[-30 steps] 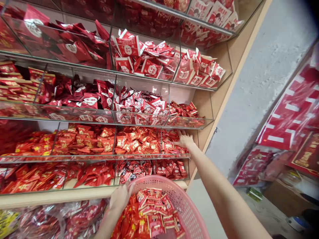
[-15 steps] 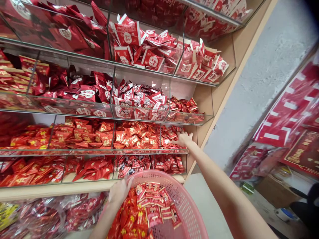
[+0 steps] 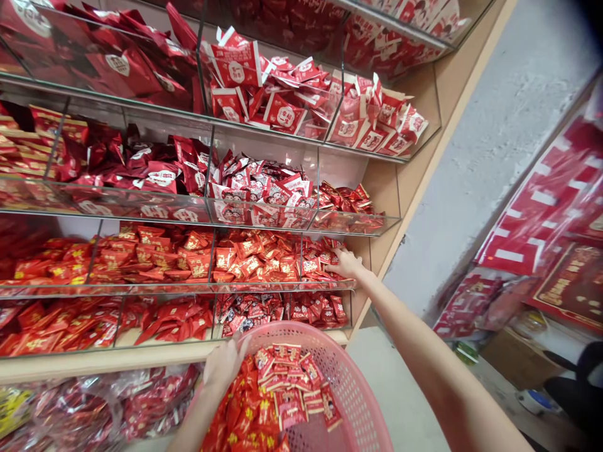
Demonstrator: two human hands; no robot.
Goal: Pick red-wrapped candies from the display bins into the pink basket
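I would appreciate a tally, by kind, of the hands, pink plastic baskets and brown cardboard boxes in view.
Hands: 2 (left hand, right hand)
Pink plastic basket: 1
Brown cardboard box: 1
Total: 4

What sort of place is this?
Likely a packaged-goods shop or its stockroom, perhaps for sweets. The tiered shelving has clear partitions sorting small red packets into bins, a pink basket holds loose packets, and filled plastic bags sit below.

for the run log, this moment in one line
left hand: holding pink basket; right hand: at shelved red packets; basket: packets inside
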